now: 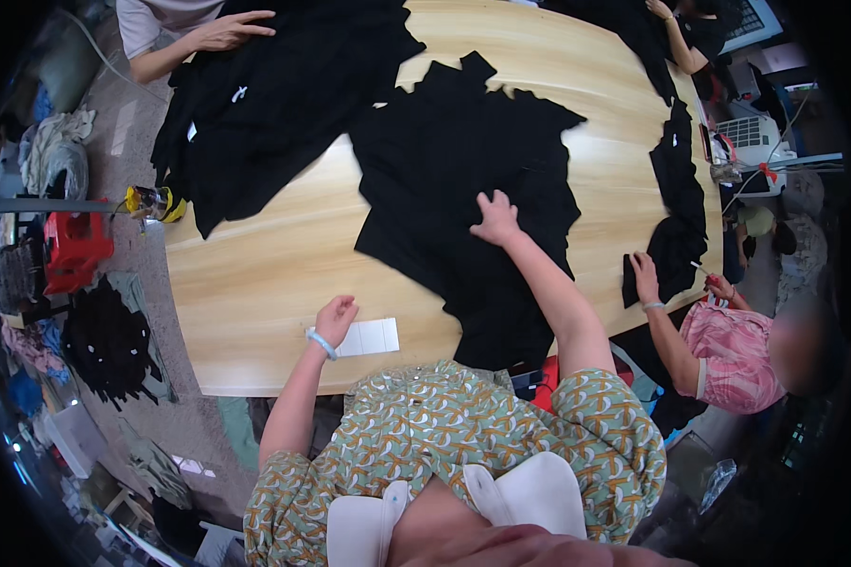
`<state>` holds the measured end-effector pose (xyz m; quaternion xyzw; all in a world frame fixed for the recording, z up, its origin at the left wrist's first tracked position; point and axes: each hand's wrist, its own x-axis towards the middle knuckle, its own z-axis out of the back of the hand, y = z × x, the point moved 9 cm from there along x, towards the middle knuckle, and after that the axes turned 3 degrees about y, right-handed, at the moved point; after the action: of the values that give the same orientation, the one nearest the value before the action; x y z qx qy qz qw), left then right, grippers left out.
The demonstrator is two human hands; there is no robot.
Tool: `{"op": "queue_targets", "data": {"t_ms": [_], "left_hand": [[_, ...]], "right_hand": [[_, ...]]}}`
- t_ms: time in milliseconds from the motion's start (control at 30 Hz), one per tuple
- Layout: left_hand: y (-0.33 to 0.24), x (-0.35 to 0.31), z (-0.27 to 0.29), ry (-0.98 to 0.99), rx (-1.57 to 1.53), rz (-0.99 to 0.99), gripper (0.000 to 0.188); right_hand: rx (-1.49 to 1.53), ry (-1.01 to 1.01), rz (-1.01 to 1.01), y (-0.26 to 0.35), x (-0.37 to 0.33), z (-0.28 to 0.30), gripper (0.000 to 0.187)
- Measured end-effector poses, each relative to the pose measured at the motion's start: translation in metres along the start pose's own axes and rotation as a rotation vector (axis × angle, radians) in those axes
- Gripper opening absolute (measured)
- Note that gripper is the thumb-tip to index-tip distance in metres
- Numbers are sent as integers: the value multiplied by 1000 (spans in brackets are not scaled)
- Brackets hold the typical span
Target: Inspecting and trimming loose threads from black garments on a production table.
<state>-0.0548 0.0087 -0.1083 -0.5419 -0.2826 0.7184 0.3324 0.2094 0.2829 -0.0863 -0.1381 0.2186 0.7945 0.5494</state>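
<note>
Spread over the middle of the table is a pile of black garments with jagged, uneven edges. My right hand is on this black cloth, its fingers spread and nothing gripped in them. Nearer me on the left, my left hand is by a strip of white paper cards, partly covering it. The fingers of that hand are curled together; whether something small is in them is hidden. A pale bracelet circles my left wrist.
A wooden table carries another black garment pile at far left, where a person's hand rests. At right, a person in pink handles black cloth. A yellow-black tin is by the left edge; a red crate stands beyond.
</note>
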Motion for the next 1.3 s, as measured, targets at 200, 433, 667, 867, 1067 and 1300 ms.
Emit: {"op": "queue_targets", "data": {"t_ms": [200, 433, 667, 867, 1067, 1300], "left_hand": [[-128, -10, -6, -100, 331, -503, 31], [-127, -14, -13, -205, 580, -542, 42], [-82, -46, -6, -425, 582, -456, 36], [-74, -44, -24, -315, 573, -400, 24], [-80, -36, 13, -401, 96, -289, 15], [-82, -60, 71, -368, -322, -224, 26]], "right_hand": [[-98, 49, 546, 110, -68, -33, 51], [17, 7, 1155, 227, -149, -109, 41], [460, -286, 1038, 198, -140, 32, 15], [454, 162, 396, 80, -78, 29, 18], [264, 160, 655, 112, -105, -6, 29], [322, 249, 730, 136, -126, 7, 16]]}}
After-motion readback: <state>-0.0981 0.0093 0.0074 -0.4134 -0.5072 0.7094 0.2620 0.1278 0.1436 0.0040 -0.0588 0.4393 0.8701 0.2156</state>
